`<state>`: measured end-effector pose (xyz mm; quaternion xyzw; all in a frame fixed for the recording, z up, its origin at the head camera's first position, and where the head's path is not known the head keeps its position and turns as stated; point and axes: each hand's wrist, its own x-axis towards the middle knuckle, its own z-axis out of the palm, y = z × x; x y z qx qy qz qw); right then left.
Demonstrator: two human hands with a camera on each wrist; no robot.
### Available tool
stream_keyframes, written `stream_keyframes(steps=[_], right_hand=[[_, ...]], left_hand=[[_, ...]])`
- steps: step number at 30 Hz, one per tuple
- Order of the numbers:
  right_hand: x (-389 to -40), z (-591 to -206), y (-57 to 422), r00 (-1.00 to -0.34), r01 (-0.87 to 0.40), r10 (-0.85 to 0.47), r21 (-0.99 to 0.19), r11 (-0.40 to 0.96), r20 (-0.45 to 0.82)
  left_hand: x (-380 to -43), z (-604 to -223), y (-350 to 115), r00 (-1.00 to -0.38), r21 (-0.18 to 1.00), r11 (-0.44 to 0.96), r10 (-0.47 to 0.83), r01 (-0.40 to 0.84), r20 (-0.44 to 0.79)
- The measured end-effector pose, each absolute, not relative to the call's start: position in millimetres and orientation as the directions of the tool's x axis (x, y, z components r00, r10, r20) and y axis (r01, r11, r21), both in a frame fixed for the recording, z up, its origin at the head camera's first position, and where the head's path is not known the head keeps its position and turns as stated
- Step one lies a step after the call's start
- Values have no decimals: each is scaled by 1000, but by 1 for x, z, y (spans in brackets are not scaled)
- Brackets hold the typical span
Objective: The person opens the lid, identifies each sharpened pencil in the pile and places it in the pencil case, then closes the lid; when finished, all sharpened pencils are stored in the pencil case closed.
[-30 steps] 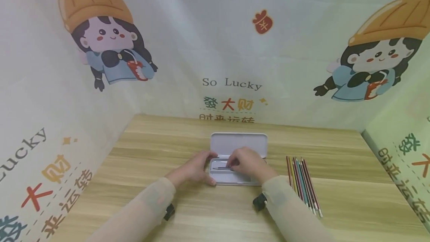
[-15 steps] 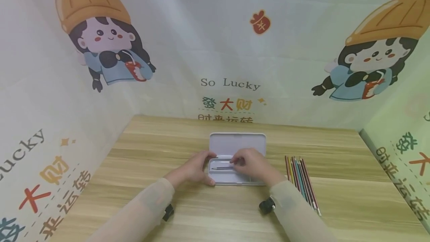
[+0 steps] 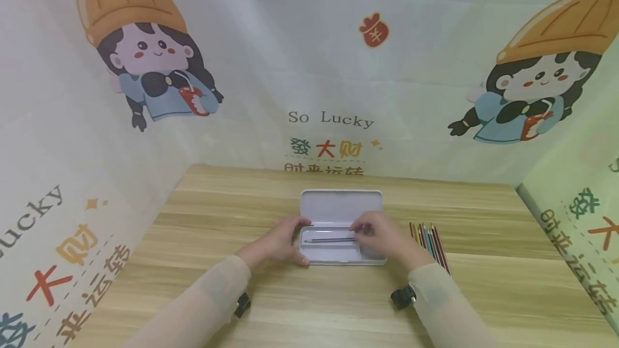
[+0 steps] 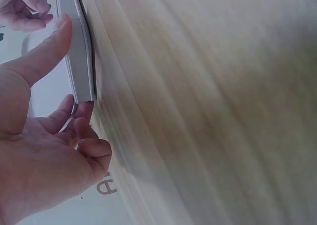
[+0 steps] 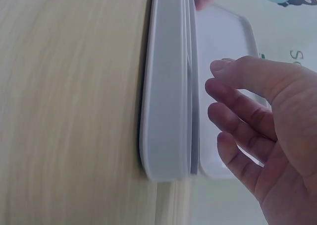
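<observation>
1. The right hand [image 3: 379,232] has its fingers loosely bent, thumb tip close to the index fingertip; the right wrist view shows nothing pinched between them. It is over the right end of the case; I cannot tell whether it touches the pencil.
2. The dark pencil [image 3: 329,240] lies lengthwise in the back compartment [image 3: 324,234], sharpened tip to the left, its other end beside the right fingers.
3. The left hand [image 3: 285,238] grips the left end of the white pencil case [image 3: 338,254], thumb on the front edge, fingers at the back corner.
4. The case's lid [image 3: 341,207] stands open behind it.
5. To the right, partly covered by the right arm, colored pencils [image 3: 430,239] lie side by side on the wood-grain table [image 3: 242,192].
6. Beyond hangs a printed cloth backdrop [image 3: 271,69] lettered "So Lucky".
</observation>
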<state>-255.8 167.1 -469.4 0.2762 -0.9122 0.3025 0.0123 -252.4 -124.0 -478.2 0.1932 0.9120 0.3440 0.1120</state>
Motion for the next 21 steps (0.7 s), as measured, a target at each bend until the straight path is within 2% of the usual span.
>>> stream_keyframes(steps=[11,21], right_hand=[[-247,-465,193,-891,-433,-423,-575,694,161],[-238,-462,220,-903,-424,-379,-570,704,203]], left_hand=[[-252,-477,-124,-905,663,696,420,275,-66],[-253,-476,-123,-903,646,711,422,279,-74]])
